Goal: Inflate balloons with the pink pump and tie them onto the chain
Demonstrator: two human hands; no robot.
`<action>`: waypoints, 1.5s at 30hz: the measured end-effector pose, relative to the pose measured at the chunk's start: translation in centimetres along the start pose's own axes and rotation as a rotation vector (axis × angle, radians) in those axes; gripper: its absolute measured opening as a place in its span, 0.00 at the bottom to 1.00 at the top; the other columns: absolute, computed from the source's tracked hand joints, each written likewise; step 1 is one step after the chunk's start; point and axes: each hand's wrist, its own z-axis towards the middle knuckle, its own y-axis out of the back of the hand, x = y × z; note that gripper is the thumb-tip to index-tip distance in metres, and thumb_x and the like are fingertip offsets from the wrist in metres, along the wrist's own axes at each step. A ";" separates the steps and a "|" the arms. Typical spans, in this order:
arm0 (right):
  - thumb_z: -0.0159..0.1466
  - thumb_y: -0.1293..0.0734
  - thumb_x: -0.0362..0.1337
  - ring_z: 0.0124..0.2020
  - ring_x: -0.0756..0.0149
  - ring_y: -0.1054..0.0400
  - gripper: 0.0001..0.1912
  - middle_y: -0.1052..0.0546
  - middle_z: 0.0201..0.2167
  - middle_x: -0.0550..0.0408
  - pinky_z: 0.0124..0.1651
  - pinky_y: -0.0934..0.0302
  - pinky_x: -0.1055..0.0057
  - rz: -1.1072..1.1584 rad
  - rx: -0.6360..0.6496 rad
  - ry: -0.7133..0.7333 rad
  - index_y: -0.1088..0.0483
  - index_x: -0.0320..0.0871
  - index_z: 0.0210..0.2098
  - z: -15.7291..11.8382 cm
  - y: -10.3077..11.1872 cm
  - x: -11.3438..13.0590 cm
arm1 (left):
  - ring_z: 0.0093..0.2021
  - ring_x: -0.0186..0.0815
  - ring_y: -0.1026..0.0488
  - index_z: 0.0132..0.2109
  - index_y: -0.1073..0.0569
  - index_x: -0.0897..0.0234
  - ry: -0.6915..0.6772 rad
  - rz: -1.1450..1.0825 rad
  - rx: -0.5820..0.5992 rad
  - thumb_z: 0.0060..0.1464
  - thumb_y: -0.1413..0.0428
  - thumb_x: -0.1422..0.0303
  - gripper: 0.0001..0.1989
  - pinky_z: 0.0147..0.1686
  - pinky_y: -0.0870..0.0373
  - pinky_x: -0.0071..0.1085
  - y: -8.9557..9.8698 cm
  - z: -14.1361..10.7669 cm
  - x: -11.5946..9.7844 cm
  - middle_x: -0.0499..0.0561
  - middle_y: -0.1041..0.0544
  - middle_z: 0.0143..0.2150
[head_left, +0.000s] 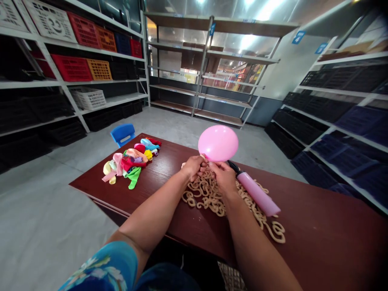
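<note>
A pink inflated balloon [218,142] stands out above the table, its neck pinched between my two hands. My left hand [194,167] is closed at the neck's left side. Close by on the right, my right hand [223,174] has thumb and fingers closed on the neck too. The knot or opening is hidden by my fingers. Under my hands lies a curly tan openwork piece [209,198], like carved scrollwork. A pink hand pump [259,194] with a black nozzle end rests on it, right of my right hand.
Several limp, colourful balloons [129,161] are heaped on the left of the dark red table [169,173]. A blue chair [123,134] stands behind its far left corner. Shelves with crates [72,68] line the left, and shelves with dark bins [306,121] the right.
</note>
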 end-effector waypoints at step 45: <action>0.58 0.40 0.43 0.32 0.64 0.39 0.09 0.31 0.28 0.53 0.39 0.43 0.65 -0.616 -0.181 0.460 0.37 0.44 0.28 0.2 0.9 0.1 | 0.17 0.26 0.43 0.28 0.36 0.66 -0.277 0.544 0.088 0.56 0.55 0.58 0.16 0.19 0.46 0.24 -0.7 0.3 2.2 0.44 0.39 0.17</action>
